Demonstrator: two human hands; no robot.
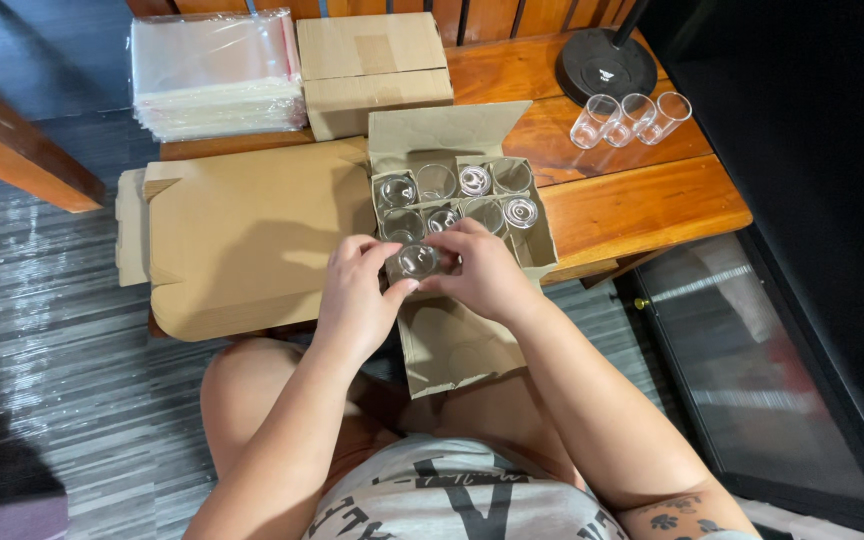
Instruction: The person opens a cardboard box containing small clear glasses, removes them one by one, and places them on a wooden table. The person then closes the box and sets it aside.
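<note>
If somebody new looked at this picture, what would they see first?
Probably the two hands in the middle: the left hand and the right hand hold a small clear glass together over an open cardboard box that has more glasses in its compartments. Next, the three clear glasses lying on their sides at the far right of the wooden table, and the stack of flat cardboard to the left of the box.

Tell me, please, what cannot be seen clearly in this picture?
- Head view: the small clear glass is partly covered by the left hand and right hand.
- The near cells of the divided cardboard box are hidden behind both hands.
- The black round base: its pole is cut off by the top edge.
</note>
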